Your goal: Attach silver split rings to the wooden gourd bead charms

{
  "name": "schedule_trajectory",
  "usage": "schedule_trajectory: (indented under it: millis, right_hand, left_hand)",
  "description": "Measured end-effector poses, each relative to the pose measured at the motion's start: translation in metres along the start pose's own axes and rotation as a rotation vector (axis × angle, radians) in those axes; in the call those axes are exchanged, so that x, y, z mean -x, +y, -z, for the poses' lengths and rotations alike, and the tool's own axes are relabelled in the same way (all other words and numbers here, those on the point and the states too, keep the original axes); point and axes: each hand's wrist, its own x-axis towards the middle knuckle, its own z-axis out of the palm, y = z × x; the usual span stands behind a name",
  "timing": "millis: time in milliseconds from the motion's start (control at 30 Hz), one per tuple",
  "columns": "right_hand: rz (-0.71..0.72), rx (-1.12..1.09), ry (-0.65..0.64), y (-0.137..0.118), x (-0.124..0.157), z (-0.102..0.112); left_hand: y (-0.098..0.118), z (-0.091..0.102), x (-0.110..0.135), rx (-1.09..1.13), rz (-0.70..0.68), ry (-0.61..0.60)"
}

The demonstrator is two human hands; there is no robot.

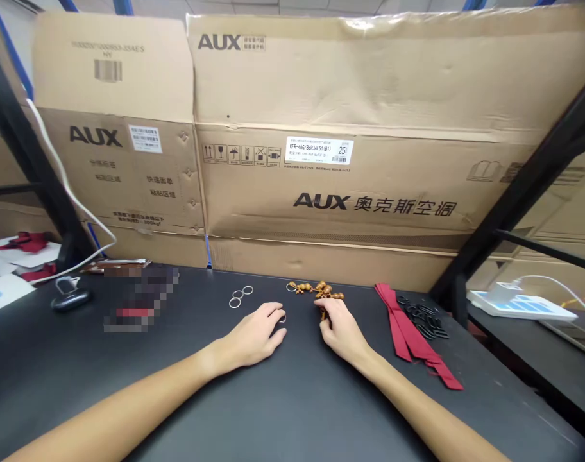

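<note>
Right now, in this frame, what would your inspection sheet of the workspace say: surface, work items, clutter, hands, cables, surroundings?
Surface: black tabletop.
Work items: metal rings, left of centre; brown beads, partly hidden by fingers.
Clutter: red ribbon and black pieces at right; dark rounded object and pixelated item at left, the latter unidentifiable.
Grips: left hand at another ring; right hand at the beads; firmness of either hold unclear.
Cables: white cable at far left; another at right, by a white power strip.
Surroundings: cardboard behind, black frame at both sides; co-workers, nothing seen.
</note>
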Motion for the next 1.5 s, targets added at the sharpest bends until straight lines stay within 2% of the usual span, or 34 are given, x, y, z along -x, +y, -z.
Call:
schedule_trajectory:
  millis: [167, 300, 467, 733, 967, 1067, 1267, 1500]
  right_hand:
    - [0.021, -0.204, -0.016, -0.013, 0.001, 0.003]
    - [0.072, -0.048, 0.009, -0.014, 0.000, 0.005]
    - [0.049, 0.094, -0.123, -0.015, -0.001, 0.005]
    - [0.081, 0.051, -0.157, -0.018, -0.001, 0.004]
    - [0.104, -0.001, -0.146, -0.025, 0.000, 0.004]
    - [0.100, -0.025, -0.141, -0.026, 0.000, 0.004]
    - [0.111, -0.025, -0.191, -0.031, 0.001, 0.010]
    - [0.094, -0.047, -0.207, -0.036, 0.002, 0.012]
  left_hand:
    - [-0.005, -0.003, -0.001, 0.045, -0.021, 0.004]
    - [-0.007, -0.006, -0.002, 0.059, -0.037, 0.023]
    - [-0.006, -0.004, -0.004, 0.074, -0.060, 0.031]
    - [0.001, 0.003, -0.008, -0.063, -0.154, -0.035]
    - [0.002, -0.004, -0.009, -0.255, -0.294, -0.073]
    - [0.003, -0.003, -0.009, -0.231, -0.266, -0.070]
    - [0.001, 0.001, -0.008, 0.025, -0.092, -0.025]
    - [-0.001, 0.001, -0.009, 0.112, -0.095, -0.061]
